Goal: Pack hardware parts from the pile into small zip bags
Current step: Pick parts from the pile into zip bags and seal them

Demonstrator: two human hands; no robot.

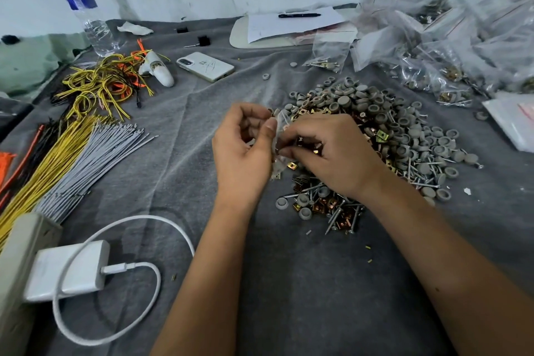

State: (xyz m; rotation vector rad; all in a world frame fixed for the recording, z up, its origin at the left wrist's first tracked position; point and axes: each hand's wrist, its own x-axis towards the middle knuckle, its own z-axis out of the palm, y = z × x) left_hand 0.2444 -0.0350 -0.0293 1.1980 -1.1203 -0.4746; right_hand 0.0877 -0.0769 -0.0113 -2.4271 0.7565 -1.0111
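The left hand (242, 150) pinches the edge of a small clear zip bag (278, 136) between thumb and curled fingers, while the right hand (326, 150), fingers curled, appears to press brass clips into its mouth just above the near edge of the pile (384, 130). If the thin film slips from that pinch or the mouth folds shut, the clips would likely spill back among the screws and grey caps. A miscount could also go unnoticed, since the right fingers hide the bag's contents.
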